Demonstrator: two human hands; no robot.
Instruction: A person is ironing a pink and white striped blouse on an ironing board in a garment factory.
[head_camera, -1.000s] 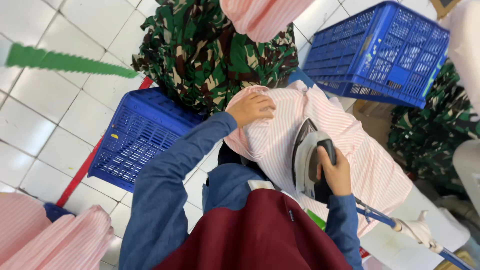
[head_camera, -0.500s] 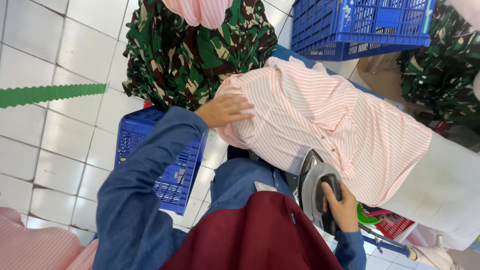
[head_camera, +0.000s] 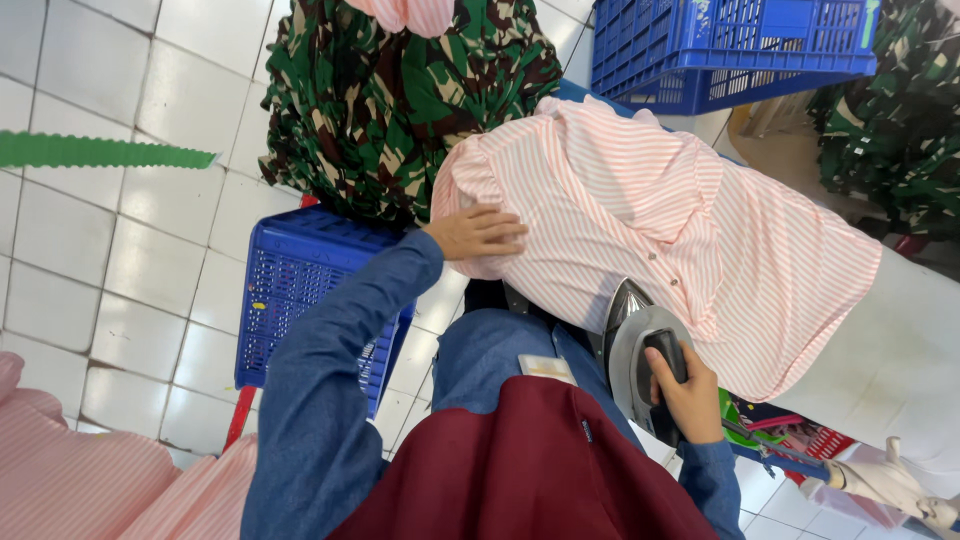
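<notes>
- Left hand (head_camera: 478, 232) pressed flat, fingers released, on the pink-and-white striped cotton shirt (head_camera: 640, 215) near the ironing board's left end.
- Right hand (head_camera: 686, 394) clenched around the black handle of the grey metal steam iron (head_camera: 632, 345), at the shirt's near edge.
- Blue plastic lattice crate (head_camera: 290, 285) beside the board, on white floor tiles.

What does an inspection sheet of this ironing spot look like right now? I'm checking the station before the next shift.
Surface: white padded ironing board, mostly covered by the garment.
Job's things: pink-and-white striped shirt spread over the board; grey iron resting at the shirt's near edge.
Clutter: camouflage garments piled beyond the board; blue crate on the floor; second blue crate farther off; pink striped pile at lower left.
Grippers: left hand flat on the shirt; right hand gripping the iron's handle.
Cables: nothing seen.
Surroundings: white tiled floor; green scalloped strip at left.
</notes>
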